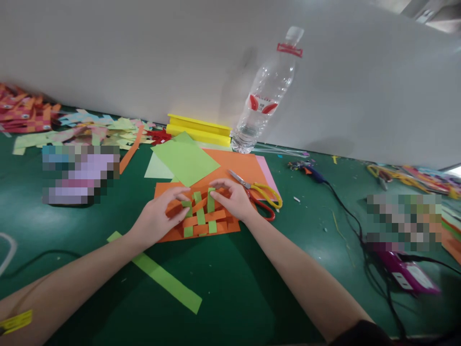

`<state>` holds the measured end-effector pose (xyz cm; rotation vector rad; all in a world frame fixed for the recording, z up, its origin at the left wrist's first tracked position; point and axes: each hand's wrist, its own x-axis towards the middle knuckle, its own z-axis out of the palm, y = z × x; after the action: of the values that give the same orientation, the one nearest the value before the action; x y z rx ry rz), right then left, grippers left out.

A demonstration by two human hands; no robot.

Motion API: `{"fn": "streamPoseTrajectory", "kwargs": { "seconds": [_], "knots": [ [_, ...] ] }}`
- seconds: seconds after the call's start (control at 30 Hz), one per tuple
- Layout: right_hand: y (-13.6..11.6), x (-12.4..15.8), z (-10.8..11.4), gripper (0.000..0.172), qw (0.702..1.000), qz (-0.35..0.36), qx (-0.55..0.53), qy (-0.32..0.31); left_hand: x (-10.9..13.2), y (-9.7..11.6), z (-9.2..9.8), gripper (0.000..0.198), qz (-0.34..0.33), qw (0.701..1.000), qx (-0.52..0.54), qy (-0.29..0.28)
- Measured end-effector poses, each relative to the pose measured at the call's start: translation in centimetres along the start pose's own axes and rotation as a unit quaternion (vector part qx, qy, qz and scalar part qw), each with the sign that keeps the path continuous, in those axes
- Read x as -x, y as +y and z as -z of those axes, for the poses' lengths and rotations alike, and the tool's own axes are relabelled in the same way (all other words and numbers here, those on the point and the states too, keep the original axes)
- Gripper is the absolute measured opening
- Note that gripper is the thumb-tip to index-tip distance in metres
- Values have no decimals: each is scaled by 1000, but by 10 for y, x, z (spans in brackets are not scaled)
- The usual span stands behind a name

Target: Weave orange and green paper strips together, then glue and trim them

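An orange paper sheet lies on the green table with green paper strips woven through its slits. My left hand rests on the sheet's left side, fingers stretched flat over the weave. My right hand presses on the right side, its fingertips touching a green strip near the top. Neither hand lifts anything clear of the table.
A loose green strip lies in front of the sheet. Yellow-handled scissors sit just right of my right hand. Green and orange sheets, a yellow block, a clear bottle, paper scraps and black cables surround the work.
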<state>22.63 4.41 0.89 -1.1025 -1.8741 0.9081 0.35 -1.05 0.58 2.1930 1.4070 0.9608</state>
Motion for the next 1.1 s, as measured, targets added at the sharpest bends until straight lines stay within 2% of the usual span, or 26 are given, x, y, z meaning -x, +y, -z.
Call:
{"fn": "streamPoseTrajectory", "kwargs": {
  "seconds": [0.43,0.63,0.9,1.1],
  "knots": [
    [-3,5,-4,18,997,72,0,3,-3,-1,-1,50,66,995,35,-59],
    [-5,6,-6,20,995,85,46,1,-4,-4,-4,55,52,994,60,-72],
    [7,3,-8,23,991,61,112,26,-2,-6,-5,52,33,994,22,-100],
    [7,3,-9,29,990,54,127,-22,-3,-6,-5,49,8,994,8,-110]
  ]
}}
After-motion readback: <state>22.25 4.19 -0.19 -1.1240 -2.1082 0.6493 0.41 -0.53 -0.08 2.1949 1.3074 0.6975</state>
